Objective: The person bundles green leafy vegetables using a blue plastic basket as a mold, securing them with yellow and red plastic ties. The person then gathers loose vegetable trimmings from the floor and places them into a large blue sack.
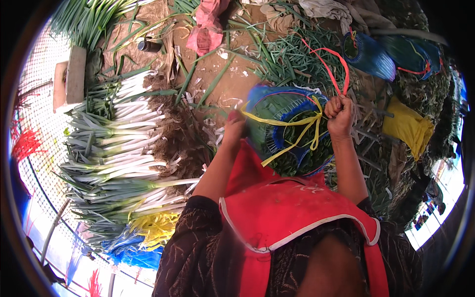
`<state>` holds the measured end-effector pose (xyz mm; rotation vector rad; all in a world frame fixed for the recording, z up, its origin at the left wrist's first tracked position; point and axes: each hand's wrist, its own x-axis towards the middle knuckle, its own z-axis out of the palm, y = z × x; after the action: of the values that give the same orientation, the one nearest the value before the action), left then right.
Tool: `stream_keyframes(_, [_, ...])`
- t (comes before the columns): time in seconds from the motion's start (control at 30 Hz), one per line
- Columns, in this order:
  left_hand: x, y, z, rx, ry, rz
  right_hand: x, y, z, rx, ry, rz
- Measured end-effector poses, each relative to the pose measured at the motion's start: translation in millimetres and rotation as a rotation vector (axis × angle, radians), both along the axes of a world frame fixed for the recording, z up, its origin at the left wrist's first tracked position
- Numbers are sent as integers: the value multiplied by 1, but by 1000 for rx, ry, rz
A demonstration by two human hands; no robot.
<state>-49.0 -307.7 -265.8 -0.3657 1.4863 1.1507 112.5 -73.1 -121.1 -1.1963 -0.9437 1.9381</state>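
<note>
A bundle of green leaves (269,107) in blue netting stands before me, above the red apron (293,208). Yellow plastic twine (310,119) is tied across its end, with loose ends hanging over it. My right hand (340,114) is closed in a fist at the bundle's right edge, gripping a red plastic strap (339,63) that loops up and away. At the left side of the bundle is my left hand (235,126), blurred, beside the end of the yellow twine; whether it holds the twine is not clear.
Leeks (137,130) with white stalks and roots lie in a long row on the left. Blue-netted bundles (371,55) rest at the upper right, above a yellow bag (406,126). Loose green leaves (297,55) and a dark jar (149,46) are on the ground. Blue plastic (137,256) lies lower left.
</note>
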Motion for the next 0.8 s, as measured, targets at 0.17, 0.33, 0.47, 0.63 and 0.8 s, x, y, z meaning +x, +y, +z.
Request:
stream_keyframes(0.17, [18,20,38,101,-181,101,12,10,-1,66,-43,-21])
stream_keyframes(0.33, [40,37,134,29,-31,-66,38,23,15,76,25,-31])
stream_keyframes(0.47, [66,66,206,-52,-68,32,50,32,19,91,-29,12])
stream_keyframes(0.63, [85,80,216,-3,-26,26,55,39,22,131,-59,123])
stream_keyframes(0.8, [110,104,197,84,70,-29,66,53,34,60,-63,136])
